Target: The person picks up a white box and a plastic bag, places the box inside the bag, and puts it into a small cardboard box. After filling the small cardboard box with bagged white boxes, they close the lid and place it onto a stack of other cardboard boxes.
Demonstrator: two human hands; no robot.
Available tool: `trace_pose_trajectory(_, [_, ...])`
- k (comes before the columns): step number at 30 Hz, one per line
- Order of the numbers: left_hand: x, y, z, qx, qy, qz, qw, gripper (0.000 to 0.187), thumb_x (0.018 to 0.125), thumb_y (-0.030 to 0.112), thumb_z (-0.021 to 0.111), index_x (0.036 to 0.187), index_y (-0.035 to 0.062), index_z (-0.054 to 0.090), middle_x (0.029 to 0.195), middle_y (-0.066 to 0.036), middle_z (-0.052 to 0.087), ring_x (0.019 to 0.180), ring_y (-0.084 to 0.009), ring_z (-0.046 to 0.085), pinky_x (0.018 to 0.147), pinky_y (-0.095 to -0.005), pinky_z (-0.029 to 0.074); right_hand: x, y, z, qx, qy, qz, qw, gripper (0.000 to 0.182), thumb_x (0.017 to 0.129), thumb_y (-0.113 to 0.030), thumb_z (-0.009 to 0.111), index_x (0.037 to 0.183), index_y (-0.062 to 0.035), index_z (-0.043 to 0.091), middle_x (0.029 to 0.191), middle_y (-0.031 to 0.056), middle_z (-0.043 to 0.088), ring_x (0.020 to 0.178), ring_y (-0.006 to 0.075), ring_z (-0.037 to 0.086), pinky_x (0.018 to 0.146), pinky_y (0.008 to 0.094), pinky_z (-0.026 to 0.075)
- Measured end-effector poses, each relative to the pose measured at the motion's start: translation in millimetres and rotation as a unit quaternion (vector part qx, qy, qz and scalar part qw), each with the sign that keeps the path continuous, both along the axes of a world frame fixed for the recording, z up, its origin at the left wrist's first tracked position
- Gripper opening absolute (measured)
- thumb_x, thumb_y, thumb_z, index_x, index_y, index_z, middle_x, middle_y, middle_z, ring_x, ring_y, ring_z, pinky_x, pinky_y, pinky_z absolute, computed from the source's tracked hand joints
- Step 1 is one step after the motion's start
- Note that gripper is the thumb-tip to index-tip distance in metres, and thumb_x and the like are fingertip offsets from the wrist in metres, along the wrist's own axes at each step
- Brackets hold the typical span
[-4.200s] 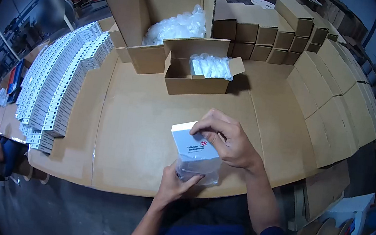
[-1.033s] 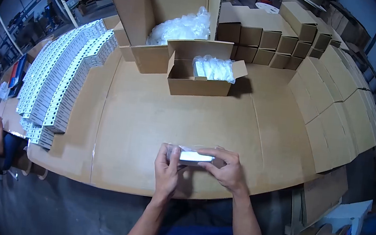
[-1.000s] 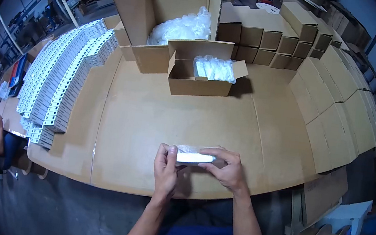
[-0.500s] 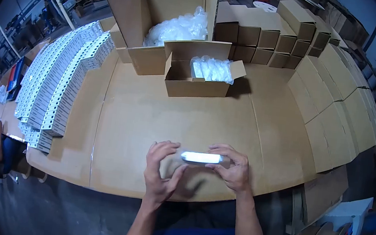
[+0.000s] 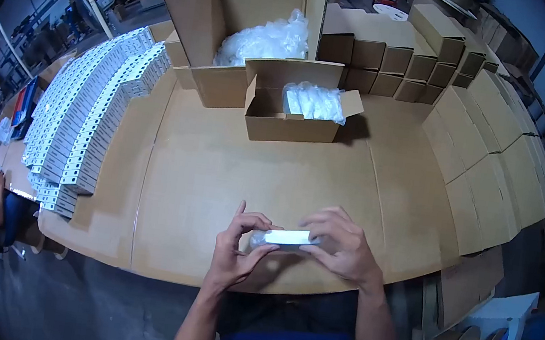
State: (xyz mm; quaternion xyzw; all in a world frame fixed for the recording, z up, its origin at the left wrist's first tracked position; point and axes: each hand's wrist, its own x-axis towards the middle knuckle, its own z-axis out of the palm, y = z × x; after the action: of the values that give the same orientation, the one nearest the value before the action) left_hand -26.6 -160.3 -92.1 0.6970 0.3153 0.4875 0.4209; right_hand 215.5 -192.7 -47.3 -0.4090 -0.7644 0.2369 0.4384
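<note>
White box [image 5: 288,237] nearside of open carton [image 5: 291,132]; left hand [image 5: 229,255], right hand [image 5: 348,250] pinching ends; likely light, stiff, slippery; hold ends.

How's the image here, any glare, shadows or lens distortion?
In the head view, the table bows along its near edge and picture corners go black, likely a wide lens; the white box looks nearly washed out; shadow falls beside the small carton.
</note>
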Motion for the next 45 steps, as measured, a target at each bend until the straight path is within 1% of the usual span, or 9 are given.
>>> trace_pose_trajectory(9, [-7.8,46.4,26.6,0.047,0.068,-0.039,0.996,0.039,0.079,0.010,0.087,0.107,0.0072,0.060,0.094,-0.005,0.073,0.100,-0.0218,0.073,0.124,-0.0638,0.014,4.3,31.0,54.2,0.035,-0.286,0.062,0.956,0.017,0.090,-0.016,0.074,0.100,-0.0046,0.066,0.091,0.0115,0.064,0.082,0.0309,0.066,0.074,0.0421,0.055])
trace_pose_trajectory(13, [-3.8,75.3,44.4,-0.038,0.063,0.029,0.997,0.052,0.080,0.010,0.085,0.124,0.0029,0.058,0.109,-0.011,0.071,0.102,-0.0232,0.071,0.120,-0.0497,0.033,12.0,71.4,67.1,0.046,-0.227,0.037,0.972,0.019,0.086,-0.012,0.077,0.097,-0.0019,0.065,0.089,0.0133,0.065,0.077,0.0326,0.066,0.069,0.0431,0.054])
trace_pose_trajectory(14, [-7.6,86.0,41.9,-0.013,0.090,0.048,0.995,0.054,0.087,0.015,0.080,0.134,0.0044,0.056,0.117,-0.014,0.070,0.106,-0.0267,0.068,0.110,-0.0456,0.044,13.3,83.2,70.9,0.062,-0.205,0.006,0.977,0.020,0.085,-0.011,0.078,0.095,-0.0010,0.064,0.087,0.0134,0.065,0.076,0.0327,0.066,0.068,0.0428,0.053])
trace_pose_trajectory(17, [-15.4,118.2,43.7,0.083,0.232,0.118,0.962,0.051,0.093,0.017,0.073,0.140,0.0092,0.054,0.124,-0.015,0.067,0.110,-0.0311,0.064,0.106,-0.0457,0.045,6.7,118.8,85.3,0.112,-0.122,-0.134,0.977,0.020,0.082,-0.005,0.080,0.088,0.0013,0.063,0.080,0.0132,0.064,0.070,0.0300,0.064,0.064,0.0397,0.051])
trace_pose_trajectory(19, [-19.2,140.8,37.3,0.148,0.308,0.133,0.930,0.052,0.097,0.018,0.068,0.146,0.0149,0.052,0.128,-0.016,0.063,0.114,-0.0344,0.060,0.103,-0.0457,0.045,-8.4,141.7,88.3,0.121,-0.087,-0.220,0.964,0.019,0.083,-0.003,0.080,0.086,0.0013,0.062,0.077,0.0112,0.063,0.063,0.0208,0.061,0.058,0.0347,0.049])
trace_pose_trajectory(28, [-11.8,176.2,14.3,0.200,0.431,0.146,0.867,0.078,0.095,0.028,0.070,0.162,0.0188,0.032,0.126,-0.013,0.064,0.113,-0.0322,0.061,0.111,-0.0573,0.041,-53.1,201.1,32.6,0.151,-0.098,-0.308,0.934,0.015,0.085,-0.002,0.077,0.090,-0.0010,0.062,0.081,0.0147,0.062,0.067,0.0348,0.062,0.062,0.0447,0.050])
trace_pose_trajectory(31, [-13.0,180.2,8.4,0.185,0.449,0.135,0.864,0.081,0.094,0.028,0.070,0.163,0.0150,0.028,0.122,-0.012,0.066,0.113,-0.0314,0.061,0.112,-0.0600,0.040,-57.0,213.5,18.2,0.155,-0.125,-0.324,0.925,0.018,0.082,-0.001,0.079,0.089,0.0005,0.062,0.076,0.0130,0.061,0.059,0.0235,0.058,0.056,0.0364,0.047])
trace_pose_trajectory(38, [-13.8,179.8,2.5,0.167,0.411,0.128,0.887,0.087,0.094,0.026,0.070,0.163,0.0028,0.022,0.108,-0.011,0.068,0.108,-0.0305,0.063,0.112,-0.0604,0.040,-63.0,225.4,10.2,0.061,-0.172,-0.368,0.912,0.020,0.081,-0.003,0.080,0.094,-0.0002,0.064,0.086,0.0211,0.068,0.081,0.0426,0.066,0.073,0.0505,0.050])
trace_pose_trajectory(45, [-15.0,181.5,9.2,0.176,0.470,0.129,0.855,0.086,0.093,0.026,0.070,0.162,0.0034,0.024,0.106,-0.010,0.068,0.106,-0.0290,0.064,0.112,-0.0583,0.040,-68.1,234.5,1.7,-0.006,-0.234,-0.382,0.894,0.017,0.085,-0.004,0.076,0.096,0.0030,0.065,0.093,0.0224,0.066,0.081,0.0442,0.070,0.070,0.0517,0.056])
